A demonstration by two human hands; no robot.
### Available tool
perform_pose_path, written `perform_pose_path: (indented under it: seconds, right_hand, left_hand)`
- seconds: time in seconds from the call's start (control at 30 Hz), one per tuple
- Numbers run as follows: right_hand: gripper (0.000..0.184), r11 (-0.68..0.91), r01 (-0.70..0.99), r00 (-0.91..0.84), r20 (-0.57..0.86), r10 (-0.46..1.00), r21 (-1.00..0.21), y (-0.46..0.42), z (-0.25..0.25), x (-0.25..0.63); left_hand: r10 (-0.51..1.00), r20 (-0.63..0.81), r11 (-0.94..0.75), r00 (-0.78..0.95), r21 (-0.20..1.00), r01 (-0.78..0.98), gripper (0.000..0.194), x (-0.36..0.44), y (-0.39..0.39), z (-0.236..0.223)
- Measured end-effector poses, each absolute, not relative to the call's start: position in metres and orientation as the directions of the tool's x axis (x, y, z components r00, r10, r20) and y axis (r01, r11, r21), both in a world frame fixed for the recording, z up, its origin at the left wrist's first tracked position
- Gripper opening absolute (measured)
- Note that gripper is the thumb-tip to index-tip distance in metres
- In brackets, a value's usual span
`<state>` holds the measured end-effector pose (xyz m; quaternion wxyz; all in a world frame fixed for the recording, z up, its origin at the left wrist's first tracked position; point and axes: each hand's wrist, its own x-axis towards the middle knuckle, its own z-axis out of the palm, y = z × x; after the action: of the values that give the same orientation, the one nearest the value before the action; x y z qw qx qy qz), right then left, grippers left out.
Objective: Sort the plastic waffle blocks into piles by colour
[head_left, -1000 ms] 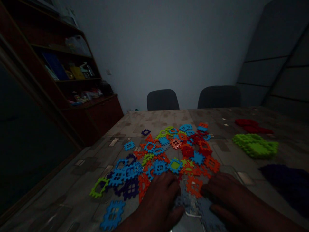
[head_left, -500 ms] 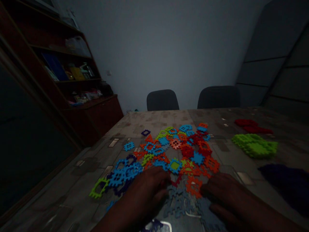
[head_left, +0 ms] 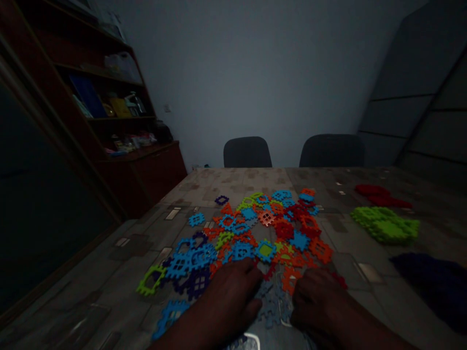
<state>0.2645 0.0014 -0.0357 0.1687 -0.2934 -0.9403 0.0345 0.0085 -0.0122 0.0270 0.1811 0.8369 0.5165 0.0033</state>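
Note:
My left hand (head_left: 233, 294) is low over the near side of a pile of plastic interlocking tiles, its thumb spread from its bent fingers. Grey interlocking tiles (head_left: 269, 306) lie just right of its fingertips, between my two hands. My right hand (head_left: 319, 301) is closed at the right of these grey tiles, its fingers curled under; what they hold, if anything, is hidden. An orange tile (head_left: 291, 279) lies at its fingers' far side. Blue window-shaped tiles (head_left: 242, 251) and a blue tile with a green centre (head_left: 265, 250) lie beyond my left hand.
Sorted stacks stand on the right of the patterned table (head_left: 197, 187): red (head_left: 379, 195), lime green (head_left: 386, 224) and dark purple (head_left: 434, 282). A lime frame tile (head_left: 151, 280) lies left. Two chairs (head_left: 248, 151) stand at the far edge; a wooden cabinet (head_left: 153, 167) is left.
My right hand has moved left, and its fingers have curled in over the grey tiles. My left hand has shifted slightly right and down. More blue and purple tiles show beside my left forearm.

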Motion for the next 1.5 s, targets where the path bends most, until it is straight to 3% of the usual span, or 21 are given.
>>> perform_pose_path:
  seconds: [0.23, 0.33, 0.43, 0.6, 0.77, 1.0, 1.13, 1.3, 1.5]
  right_hand:
    - [0.016, 0.834, 0.552, -0.805, 0.247, 0.539, -0.023, 0.010, -0.039, 0.235]
    - [0.020, 0.844, 0.535, -0.832, 0.151, 0.533, -0.031, 0.012, -0.028, 0.225]
    - [0.025, 0.837, 0.541, -0.833, 0.082, 0.547, -0.079, 0.011, -0.016, 0.220]
    - [0.010, 0.835, 0.542, -0.832, 0.081, 0.549, -0.089, 0.022, -0.010, 0.216]
    - [0.014, 0.910, 0.413, -0.906, 0.086, 0.414, -0.025, 0.033, -0.007, 0.211]
    - [0.011, 0.954, 0.298, -0.954, 0.014, 0.298, -0.003, 0.037, 0.007, 0.201]
    - [0.014, 0.975, 0.223, -0.974, 0.041, 0.223, 0.011, 0.045, 0.008, 0.204]
    - [0.017, 0.967, 0.251, -0.959, 0.150, 0.241, 0.046, 0.050, -0.003, 0.230]
    - [0.020, 0.954, 0.285, -0.951, 0.154, 0.269, 0.092, 0.046, -0.018, 0.245]
  left_hand:
    - [0.893, -0.120, -0.388, 0.434, 0.283, 0.877, 0.042, 0.004, -0.008, 0.021]
    - [0.906, -0.098, -0.367, 0.412, 0.302, 0.880, 0.046, -0.001, -0.005, 0.018]
    - [0.909, -0.100, -0.351, 0.404, 0.335, 0.874, 0.045, -0.003, -0.006, 0.022]
    - [0.910, -0.110, -0.341, 0.400, 0.349, 0.873, 0.038, -0.004, -0.004, 0.028]
    - [0.914, -0.095, -0.342, 0.395, 0.344, 0.874, 0.027, -0.005, -0.002, 0.023]
    - [0.913, -0.112, -0.331, 0.392, 0.357, 0.874, 0.027, -0.006, -0.001, 0.027]
    - [0.914, -0.097, -0.339, 0.395, 0.354, 0.872, 0.027, -0.005, -0.002, 0.027]
    - [0.911, -0.110, -0.347, 0.397, 0.315, 0.883, 0.025, -0.005, -0.004, 0.029]
    - [0.908, -0.104, -0.359, 0.405, 0.304, 0.882, 0.024, -0.004, -0.003, 0.028]
